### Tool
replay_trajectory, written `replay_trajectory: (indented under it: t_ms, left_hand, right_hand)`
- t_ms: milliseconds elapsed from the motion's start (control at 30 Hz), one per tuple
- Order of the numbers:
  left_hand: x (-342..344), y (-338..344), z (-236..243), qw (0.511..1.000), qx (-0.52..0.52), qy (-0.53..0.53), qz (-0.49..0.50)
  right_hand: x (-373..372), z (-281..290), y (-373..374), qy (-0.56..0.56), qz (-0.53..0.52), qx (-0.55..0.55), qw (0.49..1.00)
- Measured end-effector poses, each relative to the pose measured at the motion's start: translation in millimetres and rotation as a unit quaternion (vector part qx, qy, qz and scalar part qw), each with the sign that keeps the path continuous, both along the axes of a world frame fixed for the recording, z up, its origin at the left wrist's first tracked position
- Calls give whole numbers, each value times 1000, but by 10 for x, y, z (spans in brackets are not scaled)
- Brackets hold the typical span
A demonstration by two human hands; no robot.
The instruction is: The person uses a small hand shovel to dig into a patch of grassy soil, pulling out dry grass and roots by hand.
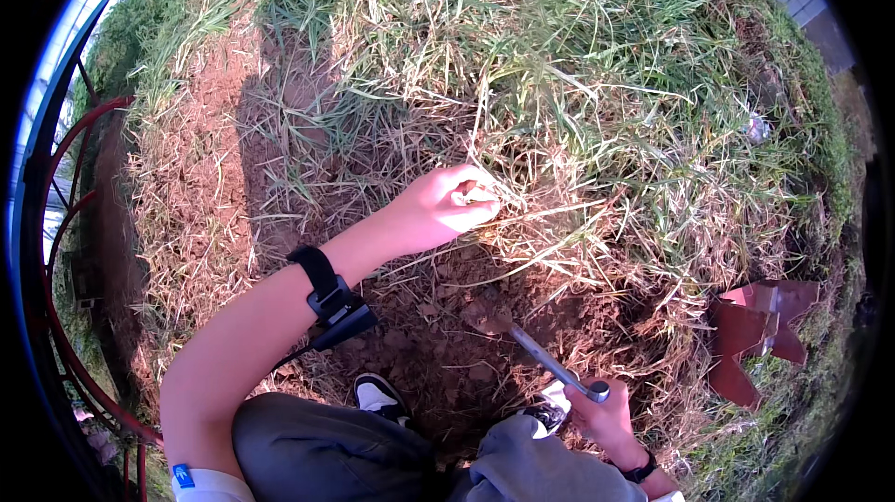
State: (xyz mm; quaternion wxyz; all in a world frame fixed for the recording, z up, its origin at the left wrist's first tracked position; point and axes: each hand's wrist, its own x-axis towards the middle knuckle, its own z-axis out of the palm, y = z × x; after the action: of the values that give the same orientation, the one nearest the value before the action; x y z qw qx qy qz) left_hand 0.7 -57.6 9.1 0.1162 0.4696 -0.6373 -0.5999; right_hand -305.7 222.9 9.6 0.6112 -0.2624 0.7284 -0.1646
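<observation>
My left hand (455, 203) is closed in a pinch at the edge of a grass patch (559, 129), with dry grass blades at its fingertips. Low on the right, my right hand (604, 416) grips the upper end of a trowel (548, 359) with a silvery metal handle. The trowel slants down and away to the left, its soil-covered blade touching the loose brown soil (447, 353). Part of the blade blends into the earth, so its full outline cannot be made out. A dark strapped device (334, 297) sits on my left forearm.
My shoes (379, 397) stand on the soil close to the trowel. Off to the right lies a reddish-brown angular metal piece (760, 339). A whitish crumpled object (757, 127) rests in the far-right grass. Red curved metal bars (58, 260) line the left side.
</observation>
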Motion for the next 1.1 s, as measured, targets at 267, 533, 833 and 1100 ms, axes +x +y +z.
replay_trajectory:
  t_ms: [267,533,833,1100]
  left_hand:
    - [-62,-97,-91,996,81,14,20]
    - [-66,-181,-128,996,69,-14,45]
    - [-51,-89,-206,999,29,-8,40]
    - [-195,232,-142,996,-82,35,21]
  right_hand:
    - [52,-276,-492,134,111,-109,979]
    - [344,-911,254,108,-4,-212,971]
    - [477,-1111,459,159,-35,-249,955]
    - [399,-1174,503,164,1,-271,949]
